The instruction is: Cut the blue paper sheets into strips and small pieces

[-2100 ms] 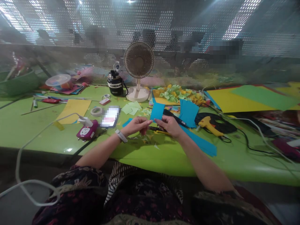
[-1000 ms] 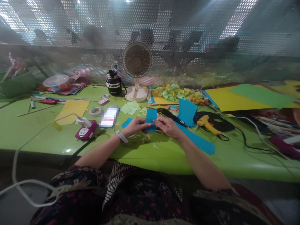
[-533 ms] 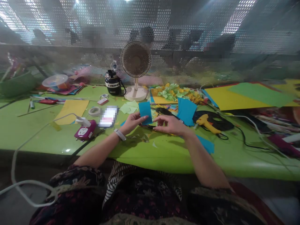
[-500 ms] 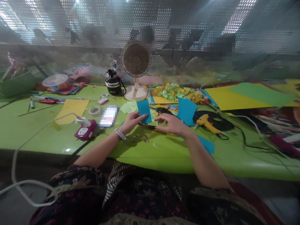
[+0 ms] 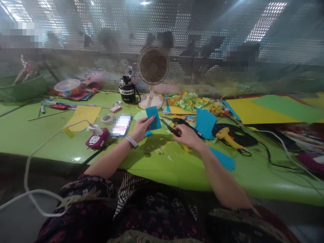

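Note:
My left hand (image 5: 142, 128) pinches a rectangular blue paper piece (image 5: 154, 118) between thumb and fingers, held upright above the table. My right hand (image 5: 187, 135) is closed around dark-handled scissors (image 5: 170, 127), their blades pointing left toward the paper's right edge. Whether the blades touch the paper I cannot tell. Small paper scraps (image 5: 160, 150) lie on the green table (image 5: 152, 168) below my hands. More blue paper (image 5: 205, 123) lies right of my right hand, with another blue sheet (image 5: 224, 158) near my right forearm.
A yellow glue gun (image 5: 229, 138) rests on a black disc at right. Behind my hands stand a small fan (image 5: 153, 65) and a black bottle (image 5: 128, 90). A phone (image 5: 121, 125), tape roll (image 5: 107, 118) and purple power adapter (image 5: 97, 139) with a white cable sit at left.
My right hand has raised the scissors from low by the table, and their blades now point up toward the blue paper. The paper is tilted a little. The view has shifted slightly.

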`<state>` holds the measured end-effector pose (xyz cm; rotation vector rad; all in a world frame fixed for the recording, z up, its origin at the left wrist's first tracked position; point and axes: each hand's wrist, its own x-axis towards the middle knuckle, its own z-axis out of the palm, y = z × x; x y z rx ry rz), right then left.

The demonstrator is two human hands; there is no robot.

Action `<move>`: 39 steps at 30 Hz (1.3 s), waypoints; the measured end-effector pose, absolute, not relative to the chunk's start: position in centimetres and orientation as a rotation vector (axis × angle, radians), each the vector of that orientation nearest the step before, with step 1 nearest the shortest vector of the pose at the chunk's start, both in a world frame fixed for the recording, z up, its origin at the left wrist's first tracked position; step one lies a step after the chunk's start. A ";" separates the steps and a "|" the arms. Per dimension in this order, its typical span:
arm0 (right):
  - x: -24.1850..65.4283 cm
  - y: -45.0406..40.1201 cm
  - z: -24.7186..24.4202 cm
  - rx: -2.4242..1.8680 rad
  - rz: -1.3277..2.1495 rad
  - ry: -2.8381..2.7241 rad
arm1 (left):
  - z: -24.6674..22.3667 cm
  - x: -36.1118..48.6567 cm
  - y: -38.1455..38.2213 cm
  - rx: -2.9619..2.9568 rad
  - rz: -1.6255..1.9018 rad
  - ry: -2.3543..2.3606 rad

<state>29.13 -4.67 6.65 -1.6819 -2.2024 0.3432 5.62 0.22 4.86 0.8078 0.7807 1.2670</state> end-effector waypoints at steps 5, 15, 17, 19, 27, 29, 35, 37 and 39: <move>29.7 -4.3 6.5 -1.521 0.216 -1.951 | 5.3 5.1 1.0 0.697 1.319 0.765; 29.7 -4.7 6.6 -1.456 0.054 -2.022 | 5.7 4.8 0.9 0.692 1.317 0.736; 29.8 -4.7 6.6 -1.463 0.050 -2.025 | 5.8 4.8 0.9 0.694 1.303 0.724; 29.8 -4.7 6.6 -1.472 0.049 -2.030 | 5.8 4.8 0.9 0.693 1.295 0.709; 29.6 -4.9 6.8 -1.471 0.050 -2.062 | 5.4 4.9 1.0 0.714 1.293 0.708; 29.8 -4.9 6.8 -1.483 0.035 -2.050 | 5.3 4.9 1.1 0.720 1.291 0.711; 30.0 -4.9 6.7 -1.472 -0.005 -2.054 | 5.4 4.8 1.0 0.718 1.295 0.721; 29.8 -4.9 6.6 -1.451 -0.025 -2.067 | 5.5 4.8 1.0 0.720 1.294 0.729; 29.7 -4.8 6.4 -1.428 -0.045 -2.077 | 5.5 4.8 1.0 0.719 1.291 0.733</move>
